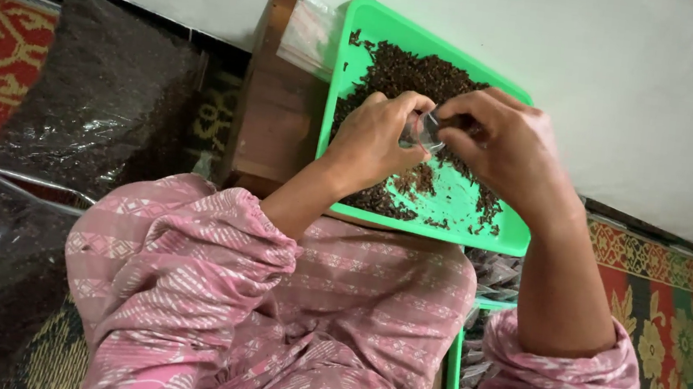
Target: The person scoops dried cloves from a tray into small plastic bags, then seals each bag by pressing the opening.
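A small clear plastic pouch is pinched between the fingertips of both hands, left hand and right hand closed on its edges. Just below the fingers lies a green tray strewn with dark dried bits (tea or spice, hard to tell). Beyond the left fingers, a wooden block.

Both forearms reach forward, bare below pink sleeves — left hand and right hand meet, fingertips pinched together.
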